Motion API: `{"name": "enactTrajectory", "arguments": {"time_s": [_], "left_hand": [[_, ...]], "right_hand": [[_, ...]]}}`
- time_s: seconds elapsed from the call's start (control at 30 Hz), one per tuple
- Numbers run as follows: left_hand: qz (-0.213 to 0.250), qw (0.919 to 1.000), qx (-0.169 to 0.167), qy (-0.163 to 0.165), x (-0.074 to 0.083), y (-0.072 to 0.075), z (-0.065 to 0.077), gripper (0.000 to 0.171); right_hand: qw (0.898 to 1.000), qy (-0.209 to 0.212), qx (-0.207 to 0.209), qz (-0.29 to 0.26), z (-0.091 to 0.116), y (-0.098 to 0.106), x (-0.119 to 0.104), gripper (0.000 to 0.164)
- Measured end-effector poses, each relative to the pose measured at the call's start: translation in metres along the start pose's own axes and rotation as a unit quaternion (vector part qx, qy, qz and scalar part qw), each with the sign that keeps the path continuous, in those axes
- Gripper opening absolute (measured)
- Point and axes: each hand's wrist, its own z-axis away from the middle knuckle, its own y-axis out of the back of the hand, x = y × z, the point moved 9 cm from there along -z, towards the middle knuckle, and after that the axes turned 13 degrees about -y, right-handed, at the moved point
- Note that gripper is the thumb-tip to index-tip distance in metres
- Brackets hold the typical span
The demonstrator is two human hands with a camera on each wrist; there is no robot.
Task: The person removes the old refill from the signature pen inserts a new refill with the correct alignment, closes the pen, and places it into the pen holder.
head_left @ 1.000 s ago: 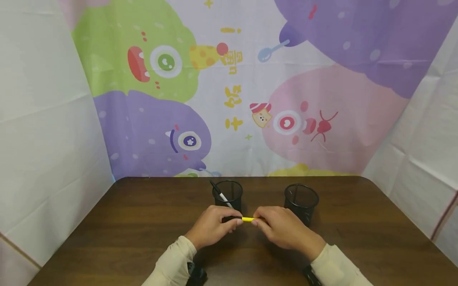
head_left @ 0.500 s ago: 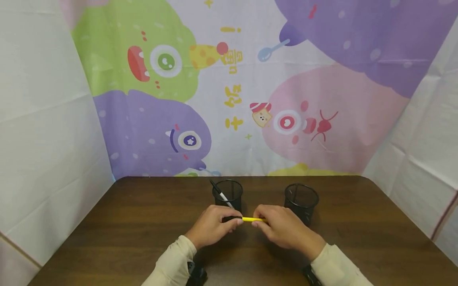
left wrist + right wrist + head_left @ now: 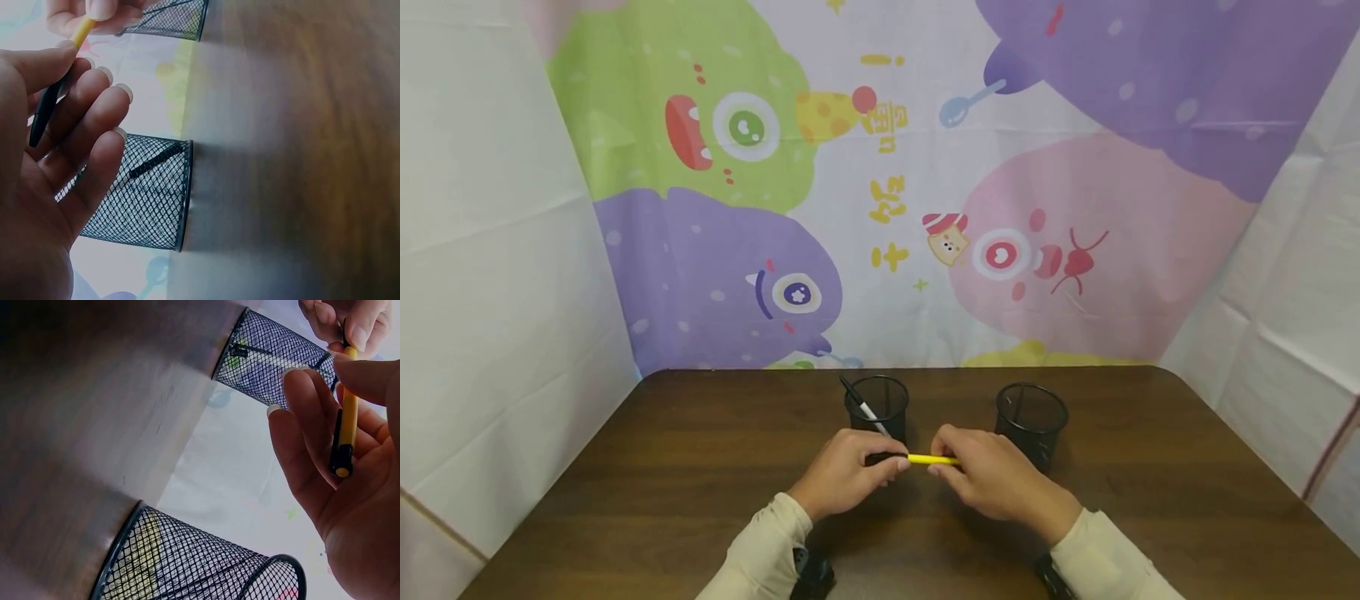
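Held level between both hands is a yellow pen (image 3: 928,459) with a black grip end and a black clip. My left hand (image 3: 846,468) pinches its black end between thumb and index finger. In the left wrist view, the tapered black tip of the pen (image 3: 45,112) points back toward the palm. My right hand (image 3: 1000,477) pinches the yellow barrel. Its other fingers curve loosely beside the pen (image 3: 349,428) in the right wrist view, where the clip end shows near the palm.
Behind the left hand stands a black mesh pen cup (image 3: 895,427) with a white-and-black marker (image 3: 867,410) leaning in it. Another mesh cup (image 3: 1037,433) stands behind the right hand. Both are on the brown wooden table (image 3: 715,467), with a cartoon-printed cloth (image 3: 910,325) behind.
The right fingers have shifted slightly on the barrel, so a longer stretch of yellow shows than a second ago. The left hand and the cups have stayed in place.
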Motion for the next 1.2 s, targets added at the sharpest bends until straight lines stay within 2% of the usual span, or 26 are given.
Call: {"name": "enactTrajectory", "arguments": {"time_s": [0.3,0.6,0.83,1.2], "left_hand": [[-0.010,0.9999,-0.001,-0.004,-0.0009,-0.0019,0.0004,0.015],[-0.014,0.9997,0.010,-0.016,0.0017,0.0020,-0.0009,0.011],[-0.016,0.9997,0.011,-0.016,0.0009,0.0034,-0.0004,0.012],[-0.023,0.9997,0.004,-0.009,0.0003,0.0019,0.0001,0.012]], "right_hand": [[1.000,0.011,-0.010,-0.008,0.0020,-0.0023,0.0001,0.020],[1.000,-0.009,-0.025,-0.006,-0.0005,-0.0060,0.0029,0.015],[1.000,0.006,-0.021,-0.003,-0.0012,-0.0061,0.0014,0.027],[1.000,0.017,-0.005,0.012,-0.0005,-0.0046,-0.0020,0.019]]}}
